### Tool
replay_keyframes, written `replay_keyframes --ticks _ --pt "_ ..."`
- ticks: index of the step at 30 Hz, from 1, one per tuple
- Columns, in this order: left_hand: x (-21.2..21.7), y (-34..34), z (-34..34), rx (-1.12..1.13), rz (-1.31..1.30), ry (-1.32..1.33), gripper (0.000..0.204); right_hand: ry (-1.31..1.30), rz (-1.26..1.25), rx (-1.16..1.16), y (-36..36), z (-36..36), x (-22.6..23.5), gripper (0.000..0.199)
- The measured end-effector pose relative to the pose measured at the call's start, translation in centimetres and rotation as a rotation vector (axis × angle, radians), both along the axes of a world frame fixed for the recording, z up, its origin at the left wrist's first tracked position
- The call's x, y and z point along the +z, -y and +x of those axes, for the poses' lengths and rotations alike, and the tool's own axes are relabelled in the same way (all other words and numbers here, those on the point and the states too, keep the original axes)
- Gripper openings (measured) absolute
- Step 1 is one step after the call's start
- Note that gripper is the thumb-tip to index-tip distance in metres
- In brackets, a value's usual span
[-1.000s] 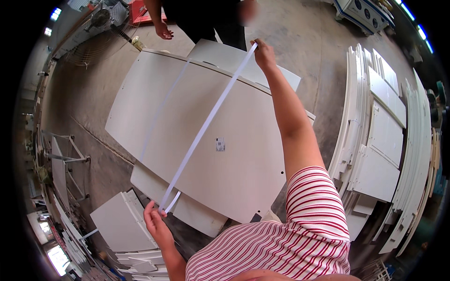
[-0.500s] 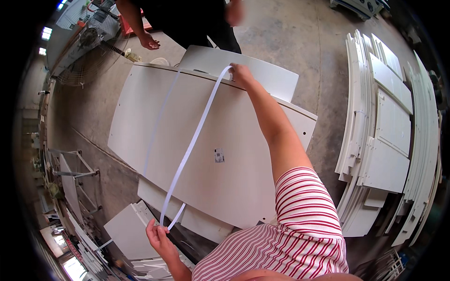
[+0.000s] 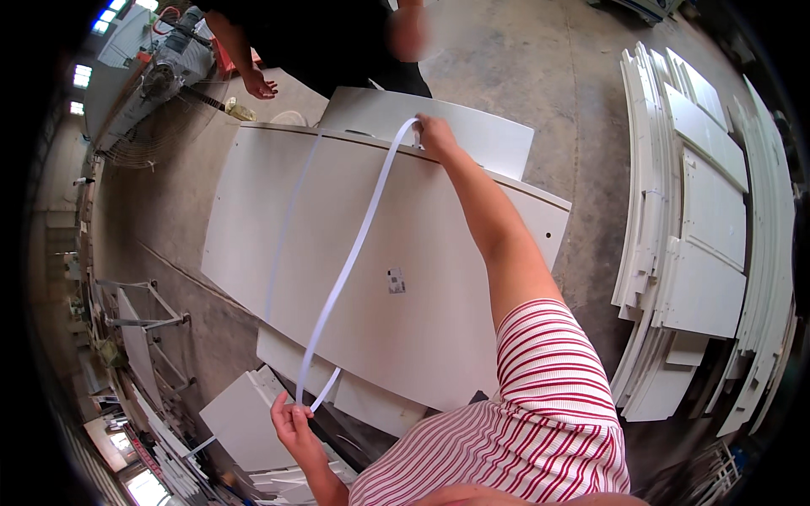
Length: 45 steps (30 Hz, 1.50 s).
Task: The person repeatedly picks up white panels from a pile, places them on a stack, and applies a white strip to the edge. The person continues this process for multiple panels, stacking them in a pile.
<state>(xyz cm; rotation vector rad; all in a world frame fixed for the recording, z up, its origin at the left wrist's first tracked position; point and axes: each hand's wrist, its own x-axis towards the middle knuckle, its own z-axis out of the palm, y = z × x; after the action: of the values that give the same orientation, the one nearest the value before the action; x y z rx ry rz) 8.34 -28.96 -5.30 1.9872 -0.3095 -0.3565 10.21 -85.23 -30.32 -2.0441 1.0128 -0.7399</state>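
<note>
A long pale plastic packing strap (image 3: 351, 254) runs slantwise between my hands, over a large white panel (image 3: 456, 278) on top of a stack. At the far edge of the panel, my right hand (image 3: 434, 137) is closed on the strap's far end. Down by the near left edge, my left hand (image 3: 295, 432) pinches the strap where it meets a second length coming from under the panel; some of its fingers are raised. Another strap (image 3: 289, 211) lies flat across the panel further left. A small printed label (image 3: 396, 281) sticks to the panel's middle.
Beyond the stack stands a person in dark clothes, one hand (image 3: 260, 84) hanging loose. A white board (image 3: 489, 135) juts out past the far edge. Tall piles of white panels (image 3: 709, 202) stand on the right, with a metal frame (image 3: 152, 320) and more boards (image 3: 253, 422) at left.
Both hands keep their hold on the strap, nearly in the same places. The view has shifted slightly, and the other person's hands have moved a little.
</note>
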Motion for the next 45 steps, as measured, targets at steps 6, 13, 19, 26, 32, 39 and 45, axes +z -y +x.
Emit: replay_keyframes --ticks 6,13,19,26,32,39,45 --pt "-0.8 -1.7 0.3 0.015 -0.003 0.017 0.034 0.039 -0.163 0.101 -0.1 -1.6 0.5 0.037" --pt "-3.2 -3.4 0.3 -0.062 0.064 -0.042 0.044 0.536 -0.123 -0.237 -4.1 -9.5 15.4 0.056" --pt "-6.3 -7.3 0.3 -0.301 0.262 0.116 0.053 0.598 -0.429 -0.274 -16.8 -17.8 22.6 0.022" --pt "-7.9 -15.8 -2.4 -0.239 0.15 0.033 0.053 -0.151 0.178 0.38 -43.2 -22.6 10.6 0.029" --pt "-11.2 -26.2 -6.9 -0.299 0.069 0.002 0.048 -0.113 0.113 0.911 -58.0 -24.1 10.8 0.019" --pt "-14.1 -36.9 -9.4 -0.05 0.081 -0.128 0.041 -0.207 -0.005 1.005 -62.4 -23.4 13.7 0.027" --pt "-13.2 -41.3 -10.2 0.015 0.008 -0.104 0.036 -0.195 -0.105 0.982 -64.7 -21.7 15.0 0.028"
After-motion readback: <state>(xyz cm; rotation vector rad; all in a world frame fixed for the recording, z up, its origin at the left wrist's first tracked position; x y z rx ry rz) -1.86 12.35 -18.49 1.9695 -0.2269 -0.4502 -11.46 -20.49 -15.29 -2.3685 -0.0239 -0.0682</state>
